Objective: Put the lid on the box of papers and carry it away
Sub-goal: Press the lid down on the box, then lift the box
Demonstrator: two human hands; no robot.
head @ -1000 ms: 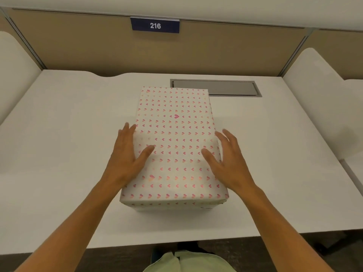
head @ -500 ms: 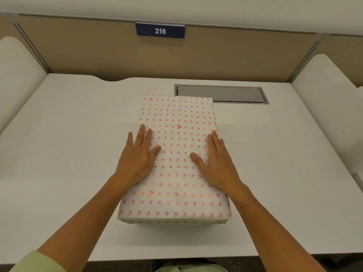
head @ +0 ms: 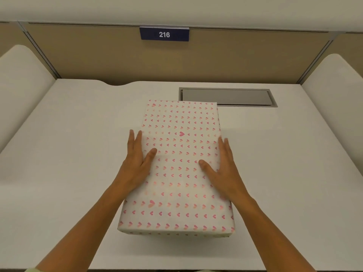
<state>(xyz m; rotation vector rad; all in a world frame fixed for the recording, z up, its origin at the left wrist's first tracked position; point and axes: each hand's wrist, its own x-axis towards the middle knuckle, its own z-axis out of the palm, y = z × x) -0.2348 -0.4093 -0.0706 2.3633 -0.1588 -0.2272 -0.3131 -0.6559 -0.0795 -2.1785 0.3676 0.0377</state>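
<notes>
A box wrapped in white paper with small pink hearts [head: 177, 185] stands on the white desk [head: 74, 158], its lid closed over it so the papers inside are hidden. My left hand [head: 135, 163] straddles the lid's left long edge, thumb on top and fingers straight down the side. My right hand [head: 225, 167] mirrors it on the right edge, thumb lying on the lid. Both palms press against the box from either side. The box rests on the desk.
A grey recessed cable hatch [head: 227, 97] lies in the desk just behind the box. A tan partition with a blue "216" sign [head: 164, 34] closes the back. White rounded dividers stand at the left [head: 21, 85] and right [head: 334, 85].
Half a second ago both hands lay flat on top of the lid. They have slid outward to its left and right edges, fingers now over the sides.
</notes>
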